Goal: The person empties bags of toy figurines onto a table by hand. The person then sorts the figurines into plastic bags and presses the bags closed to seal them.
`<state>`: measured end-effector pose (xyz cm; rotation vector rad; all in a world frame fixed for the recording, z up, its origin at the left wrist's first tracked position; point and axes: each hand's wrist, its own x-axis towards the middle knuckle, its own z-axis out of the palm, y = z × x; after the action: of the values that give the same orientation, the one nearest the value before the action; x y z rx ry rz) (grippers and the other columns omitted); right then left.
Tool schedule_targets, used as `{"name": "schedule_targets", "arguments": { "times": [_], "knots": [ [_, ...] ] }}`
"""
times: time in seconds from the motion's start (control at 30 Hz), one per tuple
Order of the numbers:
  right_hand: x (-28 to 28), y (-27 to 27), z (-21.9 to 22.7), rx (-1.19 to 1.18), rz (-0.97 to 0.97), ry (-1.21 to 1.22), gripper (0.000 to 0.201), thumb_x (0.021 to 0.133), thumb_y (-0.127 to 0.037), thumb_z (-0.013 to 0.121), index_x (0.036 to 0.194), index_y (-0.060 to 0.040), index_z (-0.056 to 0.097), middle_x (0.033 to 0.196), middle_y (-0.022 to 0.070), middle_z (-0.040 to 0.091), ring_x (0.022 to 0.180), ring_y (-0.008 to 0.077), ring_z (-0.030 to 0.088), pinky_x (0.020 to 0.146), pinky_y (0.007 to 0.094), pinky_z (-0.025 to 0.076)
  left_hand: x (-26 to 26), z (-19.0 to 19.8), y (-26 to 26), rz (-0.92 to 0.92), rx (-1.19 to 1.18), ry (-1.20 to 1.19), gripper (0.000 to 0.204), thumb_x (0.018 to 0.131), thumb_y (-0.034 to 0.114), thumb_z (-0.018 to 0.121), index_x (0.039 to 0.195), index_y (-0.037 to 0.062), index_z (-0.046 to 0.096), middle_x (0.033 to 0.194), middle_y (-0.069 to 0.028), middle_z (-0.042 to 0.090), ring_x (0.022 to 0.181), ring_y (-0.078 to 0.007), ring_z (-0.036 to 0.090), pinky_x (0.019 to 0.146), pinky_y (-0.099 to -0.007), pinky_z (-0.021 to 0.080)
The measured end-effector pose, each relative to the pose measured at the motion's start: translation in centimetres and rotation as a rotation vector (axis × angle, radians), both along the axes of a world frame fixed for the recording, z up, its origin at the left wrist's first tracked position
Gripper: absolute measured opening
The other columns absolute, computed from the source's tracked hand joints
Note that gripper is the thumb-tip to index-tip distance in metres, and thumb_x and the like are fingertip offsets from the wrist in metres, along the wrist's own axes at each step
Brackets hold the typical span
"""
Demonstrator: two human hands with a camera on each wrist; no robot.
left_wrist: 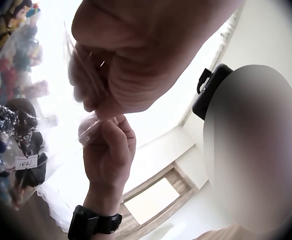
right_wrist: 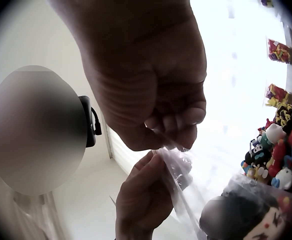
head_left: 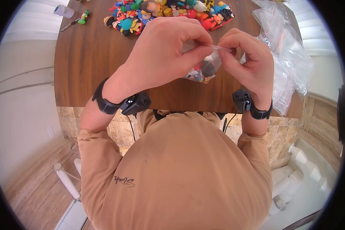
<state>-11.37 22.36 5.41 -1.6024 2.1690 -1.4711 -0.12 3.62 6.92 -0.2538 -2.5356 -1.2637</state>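
In the head view we see a clear, thin plastic bag holding small multicoloured figures (head_left: 200, 76), hanging over the near part of the brown wood-grain table (head_left: 88, 73). The left hand (head_left: 157, 53) pinches its top edge between thumb and forefinger; the right hand (head_left: 253, 57) pinches the same edge alongside. We judge the bag light and limp, its film slippery, its contents firm and not very fragile; we would take hold of the flat upper edge, one pinch on each side. Beyond lies a heap of glossy, rounded, brightly coloured figurines (head_left: 172, 12), and to the right, crinkled transparent plastic bags (head_left: 285, 53).

In the left wrist view we find the film creased and shiny at the fingers, with a small white rectangular label (left_wrist: 26, 162) among the blurred dark shapes.

In the right wrist view we see both hands meeting at the film, which falls in soft, narrow folds. Below, a dark-topped, pale-faced figure (right_wrist: 268, 220) shows through the plastic, smooth and rounded.
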Motion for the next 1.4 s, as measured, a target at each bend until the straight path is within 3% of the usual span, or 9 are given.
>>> {"name": "schedule_targets", "arguments": {
  "times": [0.17,0.67,0.9,1.0,1.1,1.17,1.3,1.4],
  "knots": [
    [0.1,0.0,0.2,0.011,0.015,0.004,0.008,0.080,-0.007,0.070,0.087,-0.0059,0.066,0.075,0.0035,0.062,0.062,0.0151,0.059,0.055,0.0269,0.045,0.0,-0.2,0.1,0.022,-0.046,0.086,0.007,0.079,0.000,0.072,0.084,0.0005,0.067,0.077,-0.0066,0.066,0.071,-0.0187,0.063,0.066,-0.0284,0.049],
    [0.7,-0.7,0.7,-0.007,0.085,0.095,0.012,0.076,-0.002,0.066,0.086,-0.0034,0.060,0.074,0.0075,0.059,0.063,0.0248,0.063,0.055,0.0320,0.048,0.5,-0.3,0.8,0.062,-0.107,0.230,0.009,0.074,-0.001,0.073,0.081,0.0024,0.068,0.078,-0.0056,0.066,0.071,-0.0216,0.063,0.065,-0.0299,0.050],
    [0.4,-0.4,0.8,-0.028,0.085,0.121,0.012,0.075,0.000,0.066,0.085,-0.0030,0.059,0.074,0.0075,0.058,0.064,0.0243,0.062,0.057,0.0320,0.047,1.3,0.1,-1.9,0.111,-0.265,0.109,0.021,0.072,0.005,0.080,0.091,0.0027,0.070,0.084,-0.0061,0.068,0.079,-0.0212,0.066,0.072,-0.0298,0.052],
    [0.1,0.1,0.6,-0.020,0.079,0.064,0.012,0.076,0.002,0.066,0.084,-0.0026,0.059,0.075,0.0073,0.058,0.065,0.0223,0.059,0.058,0.0303,0.047,2.0,-0.7,-4.7,0.183,-0.154,-0.105,0.029,0.073,0.006,0.081,0.100,0.0023,0.071,0.087,-0.0052,0.069,0.082,-0.0171,0.066,0.075,-0.0289,0.052],
    [-0.2,0.5,0.3,-0.018,0.068,0.015,0.010,0.077,0.003,0.065,0.085,-0.0018,0.060,0.076,0.0068,0.058,0.065,0.0195,0.057,0.059,0.0286,0.046,2.0,-2.4,-6.4,0.072,-0.010,-0.212,0.026,0.078,0.005,0.079,0.103,0.0012,0.071,0.090,-0.0032,0.070,0.086,-0.0129,0.066,0.079,-0.0274,0.053],
    [-0.5,0.6,0.0,-0.036,0.068,-0.002,0.010,0.077,0.004,0.064,0.085,-0.0013,0.060,0.076,0.0065,0.058,0.065,0.0181,0.055,0.060,0.0278,0.045,2.3,-3.5,-6.9,0.065,0.398,-0.368,0.021,0.084,0.004,0.075,0.104,0.0008,0.073,0.096,-0.0035,0.072,0.090,-0.0122,0.066,0.084,-0.0266,0.053],
    [-1.2,1.1,-0.3,-0.039,0.088,-0.056,0.009,0.079,0.005,0.063,0.086,0.0005,0.059,0.078,0.0061,0.058,0.069,0.0157,0.055,0.062,0.0264,0.044,2.6,-5.3,-6.4,0.052,0.616,-0.267,0.018,0.087,0.008,0.074,0.103,0.0002,0.074,0.090,-0.0028,0.073,0.083,-0.0072,0.066,0.076,-0.0218,0.053],
    [-1.6,1.6,-0.3,-0.018,0.087,-0.084,0.008,0.080,0.006,0.062,0.086,0.0016,0.059,0.079,0.0051,0.058,0.070,0.0141,0.054,0.064,0.0257,0.043,2.5,-5.8,-5.9,0.081,0.639,-0.234,0.017,0.089,0.001,0.068,0.105,-0.0009,0.074,0.104,-0.0082,0.074,0.094,-0.0119,0.066,0.084,-0.0261,0.053]
  ]
}}
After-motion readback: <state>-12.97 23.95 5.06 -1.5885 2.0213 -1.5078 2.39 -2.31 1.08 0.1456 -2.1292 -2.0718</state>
